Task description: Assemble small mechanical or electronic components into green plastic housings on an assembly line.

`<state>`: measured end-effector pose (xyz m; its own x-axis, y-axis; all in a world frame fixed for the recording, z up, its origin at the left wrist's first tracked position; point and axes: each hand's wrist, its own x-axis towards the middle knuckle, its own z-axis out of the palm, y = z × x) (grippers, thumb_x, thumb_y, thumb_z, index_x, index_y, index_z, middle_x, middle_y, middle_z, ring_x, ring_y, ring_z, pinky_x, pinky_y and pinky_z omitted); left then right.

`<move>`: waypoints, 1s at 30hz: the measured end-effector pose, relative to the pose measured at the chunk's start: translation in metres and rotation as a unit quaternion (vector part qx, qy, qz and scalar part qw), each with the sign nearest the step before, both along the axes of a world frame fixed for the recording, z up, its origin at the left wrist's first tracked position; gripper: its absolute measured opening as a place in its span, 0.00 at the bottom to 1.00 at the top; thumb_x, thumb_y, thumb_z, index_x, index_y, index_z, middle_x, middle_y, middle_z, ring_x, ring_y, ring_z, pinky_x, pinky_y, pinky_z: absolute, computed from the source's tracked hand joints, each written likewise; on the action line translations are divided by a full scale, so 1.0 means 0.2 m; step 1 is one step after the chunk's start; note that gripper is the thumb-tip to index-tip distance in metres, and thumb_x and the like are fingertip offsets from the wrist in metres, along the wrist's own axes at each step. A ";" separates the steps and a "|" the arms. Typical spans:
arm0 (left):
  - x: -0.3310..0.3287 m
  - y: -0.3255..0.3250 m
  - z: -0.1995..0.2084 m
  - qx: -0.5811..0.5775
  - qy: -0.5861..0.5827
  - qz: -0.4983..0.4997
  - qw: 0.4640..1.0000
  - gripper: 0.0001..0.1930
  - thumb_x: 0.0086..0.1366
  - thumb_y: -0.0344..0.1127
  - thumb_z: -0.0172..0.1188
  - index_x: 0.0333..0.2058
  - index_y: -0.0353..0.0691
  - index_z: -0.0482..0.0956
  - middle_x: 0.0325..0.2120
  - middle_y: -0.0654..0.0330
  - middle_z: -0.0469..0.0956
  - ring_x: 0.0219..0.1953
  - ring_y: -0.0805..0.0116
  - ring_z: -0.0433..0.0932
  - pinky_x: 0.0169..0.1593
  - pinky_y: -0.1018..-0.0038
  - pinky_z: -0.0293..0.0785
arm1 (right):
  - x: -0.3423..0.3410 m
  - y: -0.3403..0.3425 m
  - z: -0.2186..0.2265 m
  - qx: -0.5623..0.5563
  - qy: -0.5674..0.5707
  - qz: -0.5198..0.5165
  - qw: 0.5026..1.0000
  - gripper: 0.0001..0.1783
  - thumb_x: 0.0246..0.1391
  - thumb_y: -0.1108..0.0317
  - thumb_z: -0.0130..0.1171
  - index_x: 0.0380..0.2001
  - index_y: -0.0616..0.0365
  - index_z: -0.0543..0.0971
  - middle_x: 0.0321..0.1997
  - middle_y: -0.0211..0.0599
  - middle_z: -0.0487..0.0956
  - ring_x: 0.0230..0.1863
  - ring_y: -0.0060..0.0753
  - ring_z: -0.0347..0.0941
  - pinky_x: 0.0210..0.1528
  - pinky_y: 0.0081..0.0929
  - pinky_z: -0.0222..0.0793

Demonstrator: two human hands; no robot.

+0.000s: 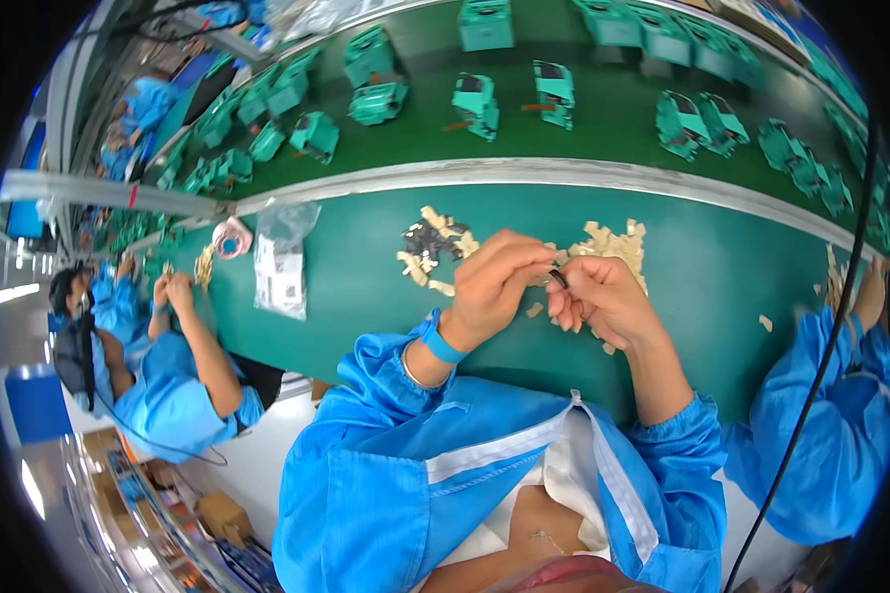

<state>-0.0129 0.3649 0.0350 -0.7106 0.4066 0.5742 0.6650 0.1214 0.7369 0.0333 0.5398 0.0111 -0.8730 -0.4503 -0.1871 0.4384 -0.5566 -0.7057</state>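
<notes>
My left hand [496,281] and my right hand [608,296] meet over the green tabletop, fingertips pinched together. Between them is a small black part [559,279], its exact kind too small to make out. The right fingers grip it, and the left thumb and forefinger press at its upper end. Just beyond my left hand lies a mixed heap of small black and cream pieces [433,243]. Behind my right hand a pile of cream pieces [618,245] is spread out, partly covered by that hand.
A clear plastic bag [281,262] and a pink-white tape roll [231,238] lie to the left. Past a metal rail [465,172], green housings [476,104] stand on a green belt. Co-workers in blue sit on both sides. A black cable [819,376] hangs at the right.
</notes>
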 end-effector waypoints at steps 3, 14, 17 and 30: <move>-0.01 0.03 -0.09 0.002 0.006 -0.004 1.000 0.10 0.50 0.16 0.60 0.32 0.32 0.77 0.28 0.52 0.77 0.28 0.62 0.77 0.31 0.75 0.74 | 0.00 0.05 -0.03 0.083 -0.008 -0.041 0.996 0.10 0.58 0.66 0.53 0.31 0.62 0.76 0.24 0.36 0.78 0.21 0.20 0.74 0.19 0.12 0.67; -0.02 0.03 -0.14 -0.048 0.168 -0.004 0.985 0.13 0.42 0.17 0.61 0.31 0.32 0.79 0.29 0.55 0.77 0.28 0.60 0.77 0.29 0.73 0.75 | 0.01 0.06 0.00 0.104 -0.009 -0.062 0.993 0.05 0.51 0.73 0.61 0.30 0.62 0.76 0.25 0.34 0.79 0.22 0.18 0.74 0.21 0.12 0.66; -0.02 0.05 -0.14 -0.061 0.134 0.004 0.989 0.11 0.45 0.18 0.63 0.31 0.33 0.78 0.28 0.55 0.76 0.27 0.62 0.77 0.27 0.74 0.74 | 0.03 0.03 -0.03 0.162 0.052 -0.136 0.976 0.06 0.50 0.75 0.61 0.32 0.63 0.76 0.26 0.34 0.79 0.24 0.18 0.74 0.25 0.13 0.68; 0.03 0.05 -0.11 -0.033 -0.074 -0.033 0.996 0.08 0.52 0.22 0.64 0.32 0.34 0.78 0.28 0.56 0.77 0.25 0.68 0.76 0.27 0.77 0.73 | 0.01 0.05 -0.05 0.423 0.446 -0.284 0.736 0.10 0.40 0.81 0.60 0.30 0.59 0.79 0.26 0.39 0.78 0.23 0.34 0.74 0.25 0.24 0.69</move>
